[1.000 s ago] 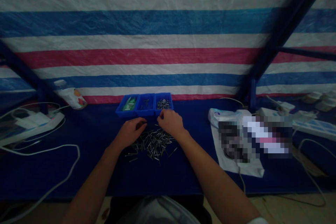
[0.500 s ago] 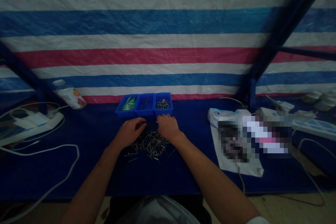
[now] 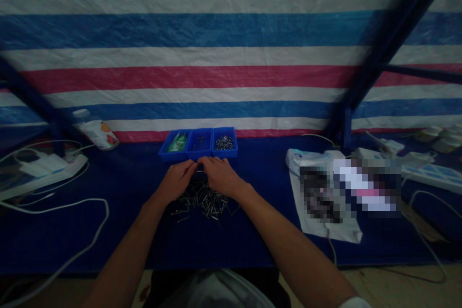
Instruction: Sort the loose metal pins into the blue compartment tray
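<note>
My left hand (image 3: 177, 179) and my right hand (image 3: 221, 175) meet fingertip to fingertip just in front of the blue tray. Both are closed in a pinch, and whatever sits between the fingers is too small and dark to make out. Below them on the table lies a loose pile of thin metal screws (image 3: 211, 204), partly covered by the hands. The blue three-part tray (image 3: 198, 156) holds green-and-white packets (image 3: 177, 142) at left, a few screws (image 3: 199, 140) in the middle and a heap of small metal pieces (image 3: 224, 143) at right.
A bottle (image 3: 97, 131) leans at the back left beside a power strip (image 3: 50, 171) with a white cable (image 3: 104, 216). To the right lie a white sheet (image 3: 339, 233), a plastic packet (image 3: 310, 158) and another power strip (image 3: 433, 174). A striped tarp (image 3: 231, 77) hangs behind the blue table.
My right hand has moved left from in front of the tray's right compartment to meet my left hand. The left fingers have closed into a pinch.
</note>
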